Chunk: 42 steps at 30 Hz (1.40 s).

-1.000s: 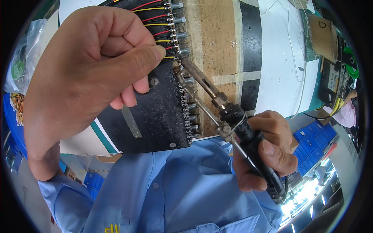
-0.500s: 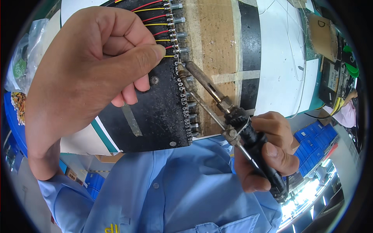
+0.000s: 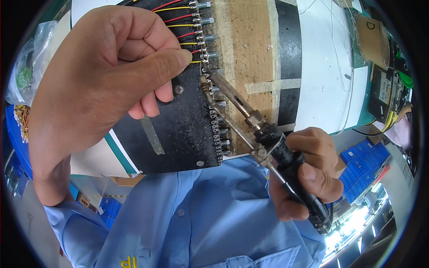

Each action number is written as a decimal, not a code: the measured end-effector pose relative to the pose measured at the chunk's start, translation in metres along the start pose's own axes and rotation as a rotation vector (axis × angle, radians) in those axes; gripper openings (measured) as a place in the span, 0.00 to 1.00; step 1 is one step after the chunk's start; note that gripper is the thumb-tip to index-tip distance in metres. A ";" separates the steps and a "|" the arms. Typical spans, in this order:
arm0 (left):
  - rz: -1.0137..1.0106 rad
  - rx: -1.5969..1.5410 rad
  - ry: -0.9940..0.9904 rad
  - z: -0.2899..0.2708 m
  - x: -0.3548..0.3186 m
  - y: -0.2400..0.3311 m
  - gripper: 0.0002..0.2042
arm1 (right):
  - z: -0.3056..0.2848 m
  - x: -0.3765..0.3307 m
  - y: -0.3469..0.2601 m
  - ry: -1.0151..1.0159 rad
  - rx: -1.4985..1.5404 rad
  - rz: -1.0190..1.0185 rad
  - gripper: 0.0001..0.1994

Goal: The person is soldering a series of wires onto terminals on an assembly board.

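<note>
1. Head view: my left hand (image 3: 107, 85) is closed, pinching a yellow wire (image 3: 195, 61) against the right edge of the black board (image 3: 178, 129), I judge to steady it for soldering
2. My right hand (image 3: 308, 172) is wrapped tight around the soldering iron (image 3: 268, 138), its tip touching the row of pins (image 3: 210, 85) just beside that wire, over the worn wooden bench strip (image 3: 246, 49)

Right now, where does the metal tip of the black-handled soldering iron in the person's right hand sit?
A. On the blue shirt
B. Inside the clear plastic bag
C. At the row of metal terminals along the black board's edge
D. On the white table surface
C: the black-handled soldering iron, gripped by the right hand, reaches its tip to the row of metal terminals on the black board, beside the left hand's thumb.
</note>
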<state>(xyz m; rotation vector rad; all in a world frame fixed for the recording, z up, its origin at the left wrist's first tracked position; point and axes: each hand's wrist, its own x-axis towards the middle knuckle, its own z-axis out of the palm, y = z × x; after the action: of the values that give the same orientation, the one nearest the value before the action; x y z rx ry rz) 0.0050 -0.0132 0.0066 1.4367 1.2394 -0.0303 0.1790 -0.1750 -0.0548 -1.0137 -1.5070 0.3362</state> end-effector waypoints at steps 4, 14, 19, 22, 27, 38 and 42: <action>-0.051 0.029 -0.057 -0.008 0.006 -0.004 0.07 | -0.004 -0.001 -0.003 -0.024 -0.013 0.045 0.26; -0.035 0.070 -0.089 -0.011 0.007 -0.008 0.08 | -0.002 -0.001 0.001 -0.074 -0.006 -0.023 0.27; -0.004 0.090 -0.082 -0.011 0.007 -0.010 0.08 | 0.000 0.000 0.004 -0.038 0.004 -0.088 0.28; 0.011 0.083 -0.070 -0.011 0.006 -0.011 0.07 | 0.000 -0.001 0.003 0.000 0.010 -0.078 0.28; 0.030 0.086 -0.074 -0.010 0.006 -0.012 0.07 | 0.001 -0.003 0.000 -0.005 0.019 -0.024 0.26; 0.011 0.085 -0.070 -0.011 0.006 -0.012 0.08 | -0.002 0.001 -0.001 -0.049 0.005 0.042 0.27; -0.002 0.085 -0.070 -0.011 0.006 -0.012 0.08 | -0.003 0.001 -0.003 -0.065 0.018 0.064 0.28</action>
<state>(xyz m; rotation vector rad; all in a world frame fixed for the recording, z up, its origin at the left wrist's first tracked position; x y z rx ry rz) -0.0066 -0.0046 -0.0020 1.4956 1.1942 -0.1350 0.1804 -0.1769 -0.0512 -1.0472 -1.5294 0.4310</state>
